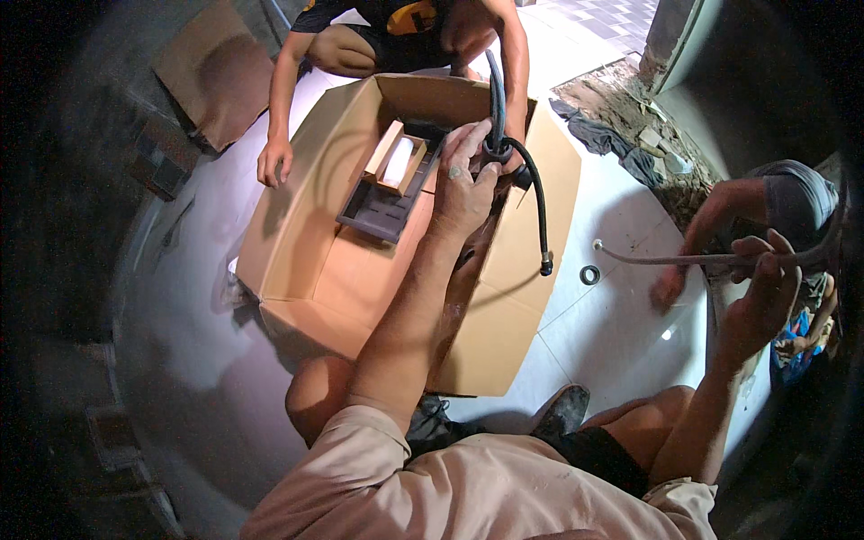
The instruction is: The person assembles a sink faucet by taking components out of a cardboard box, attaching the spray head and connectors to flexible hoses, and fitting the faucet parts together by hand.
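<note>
My left hand (463, 184) reaches over the large open carton, its fingers closed around a dark round fitting (497, 151) at the base of some hoses. A grey hose (496, 94) rises from there, and a black hose (541, 202) curves down to a threaded end. Another person's arm (516, 81) comes in right behind the fitting; their hand is partly hidden. Off to the right, my right hand (763, 301) is raised, its fingers closed around a thin grey tube (679, 260). The tube's pale tip points left, above the floor.
Inside the carton (486, 346) lie a dark slotted tray (373, 214) and a small open box (387, 153) with a white item. A black ring (589, 275) rests on the tiled floor. Rubble (603, 90) and dark cloth (612, 144) lie far right; another person crouches nearby at right.
</note>
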A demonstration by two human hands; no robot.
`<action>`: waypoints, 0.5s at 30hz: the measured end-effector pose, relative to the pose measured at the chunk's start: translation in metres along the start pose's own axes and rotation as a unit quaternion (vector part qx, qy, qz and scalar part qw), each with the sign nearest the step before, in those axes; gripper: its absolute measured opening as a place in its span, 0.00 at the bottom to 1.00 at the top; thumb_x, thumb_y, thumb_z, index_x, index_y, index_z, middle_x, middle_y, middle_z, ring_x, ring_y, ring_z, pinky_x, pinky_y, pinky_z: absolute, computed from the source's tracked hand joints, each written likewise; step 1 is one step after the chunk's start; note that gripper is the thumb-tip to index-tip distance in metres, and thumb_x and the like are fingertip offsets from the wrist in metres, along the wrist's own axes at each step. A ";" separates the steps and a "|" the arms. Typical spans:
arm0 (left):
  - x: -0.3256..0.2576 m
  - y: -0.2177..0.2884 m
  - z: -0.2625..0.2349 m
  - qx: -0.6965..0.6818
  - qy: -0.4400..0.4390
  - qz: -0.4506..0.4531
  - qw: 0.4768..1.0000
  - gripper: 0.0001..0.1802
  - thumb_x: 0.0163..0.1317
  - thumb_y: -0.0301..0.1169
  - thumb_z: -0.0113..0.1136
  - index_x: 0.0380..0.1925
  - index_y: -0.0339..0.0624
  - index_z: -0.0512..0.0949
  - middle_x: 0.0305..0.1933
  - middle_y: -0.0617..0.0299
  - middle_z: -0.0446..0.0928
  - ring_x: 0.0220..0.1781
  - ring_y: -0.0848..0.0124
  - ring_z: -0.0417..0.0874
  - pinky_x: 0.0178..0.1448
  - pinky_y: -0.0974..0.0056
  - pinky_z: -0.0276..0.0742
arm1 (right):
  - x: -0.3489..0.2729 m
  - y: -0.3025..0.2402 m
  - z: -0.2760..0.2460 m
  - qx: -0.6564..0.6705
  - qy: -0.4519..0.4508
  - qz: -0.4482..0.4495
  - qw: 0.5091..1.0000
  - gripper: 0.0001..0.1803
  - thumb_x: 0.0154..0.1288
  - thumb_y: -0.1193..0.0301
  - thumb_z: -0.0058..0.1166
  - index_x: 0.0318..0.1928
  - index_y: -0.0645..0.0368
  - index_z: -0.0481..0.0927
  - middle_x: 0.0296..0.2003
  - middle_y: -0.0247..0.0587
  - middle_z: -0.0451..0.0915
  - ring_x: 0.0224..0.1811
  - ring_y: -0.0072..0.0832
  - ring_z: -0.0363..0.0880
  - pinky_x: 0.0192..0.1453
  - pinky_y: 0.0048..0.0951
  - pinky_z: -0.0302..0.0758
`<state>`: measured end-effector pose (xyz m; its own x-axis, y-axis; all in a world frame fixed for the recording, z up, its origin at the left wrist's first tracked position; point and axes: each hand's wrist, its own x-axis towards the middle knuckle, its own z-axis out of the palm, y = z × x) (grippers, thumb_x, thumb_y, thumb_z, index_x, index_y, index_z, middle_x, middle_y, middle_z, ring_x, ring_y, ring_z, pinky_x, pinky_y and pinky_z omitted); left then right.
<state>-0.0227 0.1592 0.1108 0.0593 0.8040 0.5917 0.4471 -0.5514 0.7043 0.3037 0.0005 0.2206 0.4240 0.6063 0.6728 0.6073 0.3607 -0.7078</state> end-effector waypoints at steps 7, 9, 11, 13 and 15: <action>0.023 0.007 0.006 -0.073 -0.063 -0.055 0.994 0.27 0.60 0.26 0.62 0.61 0.32 0.74 0.62 0.49 0.71 0.60 0.60 0.75 0.65 0.59 0.73 | -0.009 -0.008 0.014 -0.037 -0.087 0.036 0.995 0.21 0.81 0.61 0.45 0.63 0.62 0.74 0.36 0.39 0.83 0.37 0.21 0.77 0.44 0.26 0.73; 0.028 0.001 0.009 -0.086 -0.063 -0.064 0.992 0.25 0.62 0.32 0.63 0.58 0.32 0.75 0.60 0.50 0.71 0.56 0.63 0.76 0.62 0.60 0.72 | -0.014 -0.006 0.017 -0.022 -0.088 0.034 0.995 0.20 0.80 0.63 0.46 0.63 0.63 0.75 0.36 0.38 0.82 0.38 0.21 0.76 0.46 0.28 0.74; 0.033 -0.002 0.011 -0.108 -0.061 -0.086 0.988 0.23 0.62 0.32 0.63 0.55 0.31 0.77 0.58 0.51 0.71 0.52 0.65 0.77 0.61 0.61 0.73 | -0.015 -0.011 0.021 -0.070 -0.134 0.011 0.988 0.19 0.80 0.65 0.46 0.62 0.65 0.76 0.37 0.38 0.82 0.39 0.22 0.77 0.47 0.27 0.74; 0.040 -0.001 0.016 -0.126 -0.064 -0.122 0.982 0.20 0.64 0.34 0.63 0.51 0.31 0.78 0.54 0.51 0.72 0.47 0.67 0.77 0.57 0.60 0.74 | -0.016 -0.008 0.026 -0.065 -0.146 0.026 0.987 0.18 0.80 0.67 0.46 0.61 0.66 0.76 0.38 0.37 0.82 0.40 0.22 0.77 0.47 0.27 0.75; 0.046 -0.004 0.024 -0.145 -0.055 -0.163 0.974 0.17 0.68 0.37 0.64 0.46 0.33 0.79 0.38 0.60 0.79 0.37 0.74 0.79 0.43 0.67 0.76 | -0.017 -0.007 0.035 -0.018 -0.142 -0.006 0.990 0.19 0.80 0.67 0.47 0.62 0.65 0.76 0.38 0.37 0.81 0.41 0.22 0.77 0.47 0.27 0.76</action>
<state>-0.0005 0.2034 0.1263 0.0593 0.9571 0.2835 0.1878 -0.2896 0.9385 0.2690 0.0123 0.2063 0.2134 0.7782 0.5907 0.6370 0.3475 -0.6880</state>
